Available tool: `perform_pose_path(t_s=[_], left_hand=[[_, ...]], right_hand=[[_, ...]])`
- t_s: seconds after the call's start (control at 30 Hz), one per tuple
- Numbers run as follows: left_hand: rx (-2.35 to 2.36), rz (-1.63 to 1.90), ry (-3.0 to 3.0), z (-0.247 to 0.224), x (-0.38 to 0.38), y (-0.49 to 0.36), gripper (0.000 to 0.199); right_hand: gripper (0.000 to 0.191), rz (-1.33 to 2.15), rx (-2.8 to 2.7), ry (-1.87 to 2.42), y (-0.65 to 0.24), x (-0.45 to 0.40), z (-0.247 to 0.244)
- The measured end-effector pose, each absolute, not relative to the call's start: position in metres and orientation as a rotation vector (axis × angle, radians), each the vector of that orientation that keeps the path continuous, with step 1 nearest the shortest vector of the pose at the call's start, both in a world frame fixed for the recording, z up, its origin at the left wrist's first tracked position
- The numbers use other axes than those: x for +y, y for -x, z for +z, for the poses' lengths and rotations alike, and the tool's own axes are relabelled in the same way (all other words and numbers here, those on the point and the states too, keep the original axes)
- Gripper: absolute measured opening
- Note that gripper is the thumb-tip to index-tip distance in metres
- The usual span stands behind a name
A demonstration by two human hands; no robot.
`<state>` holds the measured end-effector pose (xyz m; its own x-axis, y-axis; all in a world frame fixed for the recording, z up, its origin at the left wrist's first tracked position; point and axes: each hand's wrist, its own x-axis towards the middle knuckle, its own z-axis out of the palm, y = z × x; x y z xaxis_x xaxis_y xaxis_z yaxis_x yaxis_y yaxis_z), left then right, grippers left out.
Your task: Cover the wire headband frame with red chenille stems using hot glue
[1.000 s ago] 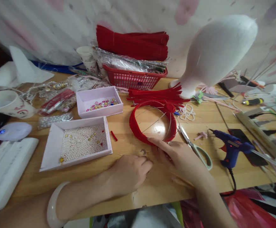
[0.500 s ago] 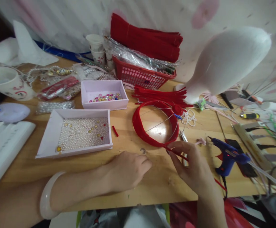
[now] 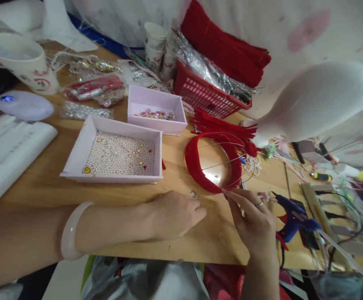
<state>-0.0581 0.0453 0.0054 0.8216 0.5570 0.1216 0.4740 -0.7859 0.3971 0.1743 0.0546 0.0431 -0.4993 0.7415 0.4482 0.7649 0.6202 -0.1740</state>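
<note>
A red-wrapped hoop (image 3: 197,166) with thin wires across it lies on the wooden table. Its near edge is pinched between the thumb and fingers of my right hand (image 3: 252,218), where a thin red strip joins it. Beyond the hand, a red strip end (image 3: 282,241) shows beside the blue glue gun (image 3: 297,218). My left hand (image 3: 177,214) rests on the table left of the hoop, its fingers curled in and their tips hidden. I see nothing in it. Scissors lie partly hidden behind my right hand.
Left are a box of pearl beads (image 3: 75,154) and a smaller box of gems (image 3: 156,126). Behind stand a red basket (image 3: 200,89) with red stems and a white foam head (image 3: 321,100). Red stems (image 3: 222,125) lie behind the hoop. A power strip (image 3: 312,208) lies right.
The view has shifted, so the table items sit differently in the picture. My right hand has drawn closer to the hoop's near edge along the red strip. My left hand stays curled on the table.
</note>
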Motion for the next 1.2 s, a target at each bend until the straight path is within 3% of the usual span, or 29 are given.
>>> perform_pose_path(t_s=[0.17,0.37,0.63,1.03,1.1,1.2], left_hand=[[0.831,0.452,-2.599,0.007,0.043,0.059,0.018],[0.992,0.403,-2.626,0.013,0.040,0.058,0.064],[1.057,0.237,-2.680,0.015,0.041,0.059,0.076],[1.017,0.244,-2.696,0.005,0.038,0.058,0.075],[1.017,0.258,-2.687,0.006,0.038,0.059,0.069],[1.049,0.288,-2.599,0.011,0.038,0.060,0.042]], right_hand=[[0.022,-0.051,-2.367,1.178,-0.173,0.052,0.044],[0.022,-0.018,-2.362,1.218,-0.171,0.049,0.043],[0.021,-0.001,-2.362,1.258,-0.170,0.049,0.041],[0.024,-0.014,-2.324,1.232,-0.174,0.046,0.033],[0.022,-0.041,-2.292,1.250,-0.172,0.045,0.032],[0.018,-0.103,-2.215,1.244,-0.170,0.042,0.028]])
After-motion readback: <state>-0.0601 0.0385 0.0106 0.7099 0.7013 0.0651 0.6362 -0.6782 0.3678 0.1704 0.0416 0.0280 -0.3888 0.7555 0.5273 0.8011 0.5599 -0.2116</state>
